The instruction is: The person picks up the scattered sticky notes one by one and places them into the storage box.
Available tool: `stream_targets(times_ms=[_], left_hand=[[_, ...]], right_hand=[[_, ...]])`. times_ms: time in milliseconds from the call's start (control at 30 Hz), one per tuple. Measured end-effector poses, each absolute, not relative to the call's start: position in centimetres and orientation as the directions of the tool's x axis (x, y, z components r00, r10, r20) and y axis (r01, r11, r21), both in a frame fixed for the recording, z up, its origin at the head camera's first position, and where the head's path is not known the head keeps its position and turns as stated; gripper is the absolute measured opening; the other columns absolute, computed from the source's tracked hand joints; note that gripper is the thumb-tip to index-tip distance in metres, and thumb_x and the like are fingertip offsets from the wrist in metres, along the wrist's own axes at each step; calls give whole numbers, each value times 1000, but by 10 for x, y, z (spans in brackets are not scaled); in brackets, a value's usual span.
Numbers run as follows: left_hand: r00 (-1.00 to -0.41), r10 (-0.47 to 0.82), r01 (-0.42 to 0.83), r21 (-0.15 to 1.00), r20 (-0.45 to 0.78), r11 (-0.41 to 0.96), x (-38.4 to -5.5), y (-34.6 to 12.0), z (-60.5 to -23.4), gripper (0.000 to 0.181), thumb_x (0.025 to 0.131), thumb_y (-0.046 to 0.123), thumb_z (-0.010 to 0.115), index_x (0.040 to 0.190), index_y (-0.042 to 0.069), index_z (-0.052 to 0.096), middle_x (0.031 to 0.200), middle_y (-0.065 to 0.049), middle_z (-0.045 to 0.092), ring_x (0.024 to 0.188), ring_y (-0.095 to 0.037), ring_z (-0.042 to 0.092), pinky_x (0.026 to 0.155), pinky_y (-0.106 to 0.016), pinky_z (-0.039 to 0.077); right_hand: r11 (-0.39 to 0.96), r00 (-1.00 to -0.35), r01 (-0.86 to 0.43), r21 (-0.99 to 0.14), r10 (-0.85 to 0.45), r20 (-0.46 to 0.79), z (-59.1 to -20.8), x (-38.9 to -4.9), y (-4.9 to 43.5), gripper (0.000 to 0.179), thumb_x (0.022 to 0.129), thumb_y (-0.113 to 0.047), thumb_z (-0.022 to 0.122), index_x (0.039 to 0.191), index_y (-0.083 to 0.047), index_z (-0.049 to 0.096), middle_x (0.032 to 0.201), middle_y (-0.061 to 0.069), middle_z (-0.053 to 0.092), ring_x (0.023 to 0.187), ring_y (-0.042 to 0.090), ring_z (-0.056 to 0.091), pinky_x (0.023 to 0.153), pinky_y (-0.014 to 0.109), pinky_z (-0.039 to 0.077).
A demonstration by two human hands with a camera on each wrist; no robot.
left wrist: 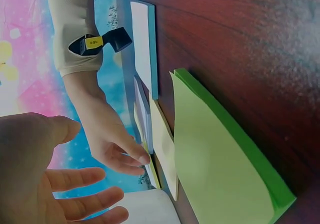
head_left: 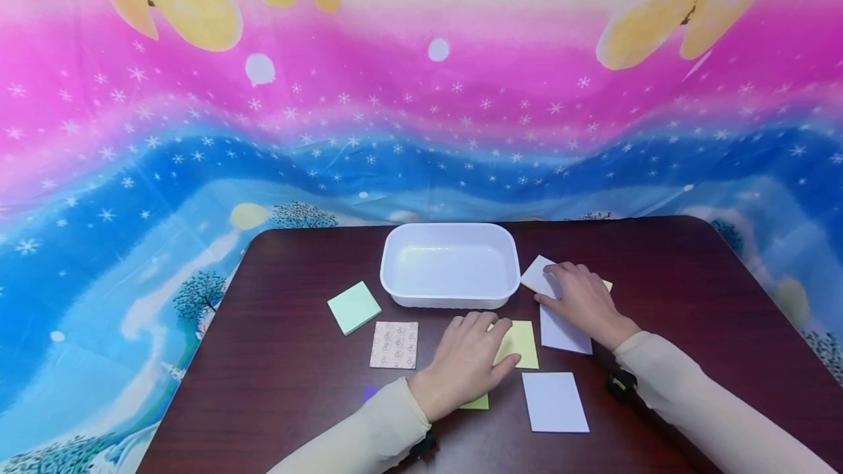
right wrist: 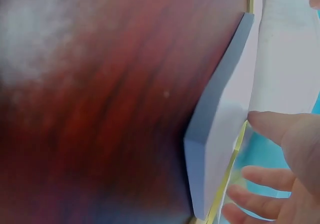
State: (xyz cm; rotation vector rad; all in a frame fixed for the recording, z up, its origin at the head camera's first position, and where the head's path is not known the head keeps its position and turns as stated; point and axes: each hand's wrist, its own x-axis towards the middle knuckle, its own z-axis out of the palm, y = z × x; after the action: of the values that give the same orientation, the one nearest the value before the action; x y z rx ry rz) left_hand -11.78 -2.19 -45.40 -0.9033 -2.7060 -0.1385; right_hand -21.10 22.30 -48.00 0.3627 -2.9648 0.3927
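My left hand hovers over the middle of the table, fingers spread and holding nothing. Under or beside it are a pale yellow sticky-note pad, a lime green pad and a purple pad, mostly hidden by the arm. At the back right, my right hand reaches over a white pad with a yellowish edge, its fingers loosely bent and apart. In the right wrist view its thumb is right at the edge of a pale lavender pad.
A white plastic basin stands at the table's back edge. To its left lies a mint green pad, with a pink patterned pad nearer. Another pale lavender pad lies at the front right. A printed cloth hangs behind the table.
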Motion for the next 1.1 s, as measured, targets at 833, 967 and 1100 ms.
stream_targets(times_ms=[833, 967, 1100], left_hand=[[-760, 570, 598, -7, 314, 801, -117, -22, -452, 44, 95, 55, 60, 123, 21, 65, 112, 5, 68, 102, -15, 64, 78, -29, 47], [-761, 568, 597, -4, 314, 802, -117, -22, -452, 44, 95, 55, 60, 123, 21, 65, 112, 5, 68, 102, -15, 64, 77, -29, 47], [-763, 567, 597, 3, 310, 802, -117, -21, -451, 44, 95, 55, 60, 124, 21, 65, 113, 4, 68, 102, -15, 64, 78, -29, 47]], right_hand=[[942, -959, -278, -190, -260, 115, -467, -219, 217, 39, 78, -19, 85, 107, 4, 70, 93, 20, 67, 80, 34, 65, 71, 50, 57], [938, -954, -293, -188, -274, 118, -465, -219, 216, 36, 78, -17, 85, 104, 4, 71, 89, 18, 67, 76, 32, 64, 67, 48, 55], [936, -950, -306, -171, -289, 120, -463, -220, 215, 30, 77, -15, 85, 97, 2, 71, 81, 14, 64, 69, 27, 62, 62, 45, 53]])
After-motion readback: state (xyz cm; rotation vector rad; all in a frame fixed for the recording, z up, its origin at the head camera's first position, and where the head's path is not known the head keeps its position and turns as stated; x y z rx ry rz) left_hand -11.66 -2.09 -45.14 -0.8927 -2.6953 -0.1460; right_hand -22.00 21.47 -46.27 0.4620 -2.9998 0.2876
